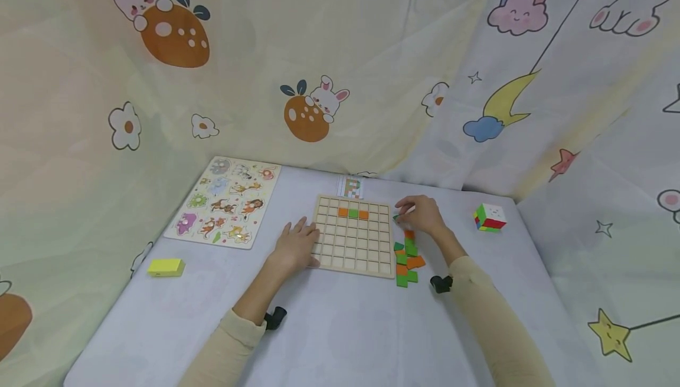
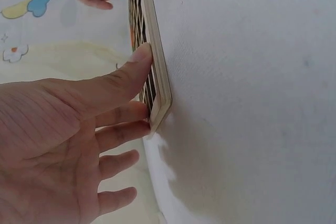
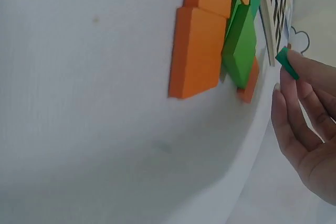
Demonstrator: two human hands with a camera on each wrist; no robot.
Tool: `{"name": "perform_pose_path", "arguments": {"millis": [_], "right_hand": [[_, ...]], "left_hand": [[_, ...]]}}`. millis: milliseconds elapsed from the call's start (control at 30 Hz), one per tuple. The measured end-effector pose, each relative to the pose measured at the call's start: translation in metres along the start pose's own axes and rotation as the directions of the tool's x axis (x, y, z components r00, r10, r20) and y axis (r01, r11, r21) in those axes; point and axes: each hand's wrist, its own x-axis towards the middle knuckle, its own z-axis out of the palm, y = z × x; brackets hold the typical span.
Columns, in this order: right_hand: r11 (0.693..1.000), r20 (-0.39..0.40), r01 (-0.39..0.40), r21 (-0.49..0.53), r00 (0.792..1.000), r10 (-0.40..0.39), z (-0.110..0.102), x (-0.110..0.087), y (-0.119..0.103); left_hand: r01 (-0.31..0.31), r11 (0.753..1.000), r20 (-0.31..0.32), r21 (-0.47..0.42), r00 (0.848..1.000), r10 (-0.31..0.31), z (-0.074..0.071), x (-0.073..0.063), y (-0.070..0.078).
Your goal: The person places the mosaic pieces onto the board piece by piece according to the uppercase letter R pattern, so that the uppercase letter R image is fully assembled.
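Note:
A wooden grid board (image 1: 353, 245) lies on the white table. Two orange tiles and one green tile (image 1: 353, 213) sit in a row in its upper part. My left hand (image 1: 292, 248) rests at the board's left side; in the left wrist view its thumb (image 2: 140, 53) touches the rim and two fingertips meet the corner, the fingers extended. Past the board's right edge, my right hand (image 1: 422, 215) pinches a small green tile (image 3: 286, 62) between thumb and finger, raised over the table. Below that hand lies a loose pile of green and orange tiles (image 1: 402, 259).
A pattern card (image 1: 350, 186) lies behind the board. An animal puzzle board (image 1: 223, 204) lies at the back left, with a yellow block (image 1: 166, 267) in front of it. On the right stands a puzzle cube (image 1: 490, 217). A printed cloth (image 1: 372, 110) hangs behind the table.

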Motion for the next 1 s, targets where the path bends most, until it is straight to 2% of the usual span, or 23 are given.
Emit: {"name": "perform_pose_path", "arguments": {"millis": [233, 400, 667, 833, 1000], "right_hand": [[0.997, -0.037, 0.039, 0.074, 0.999, -0.036, 0.009, 0.004, -0.008], [0.991, -0.058, 0.010, 0.132, 0.998, -0.003, 0.019, 0.009, -0.015], [0.981, -0.044, -0.065, 0.181, 0.996, 0.074, 0.035, 0.018, -0.022], [0.983, -0.049, -0.095, 0.160, 0.993, 0.104, 0.041, 0.021, -0.027], [0.988, -0.056, -0.125, 0.088, 0.990, 0.131, 0.046, 0.024, -0.030]], "left_hand": [[-0.002, 1.000, 0.003, 0.007, 1.000, 0.002, -0.002, -0.001, 0.000], [-0.003, 1.000, -0.006, 0.007, 1.000, 0.003, -0.003, -0.001, -0.001], [0.000, 1.000, 0.003, 0.009, 1.000, 0.000, -0.001, 0.000, -0.001], [0.001, 1.000, 0.006, 0.014, 1.000, -0.001, 0.000, 0.001, -0.001], [0.004, 1.000, 0.006, 0.013, 1.000, -0.004, 0.000, 0.001, -0.001]]}}
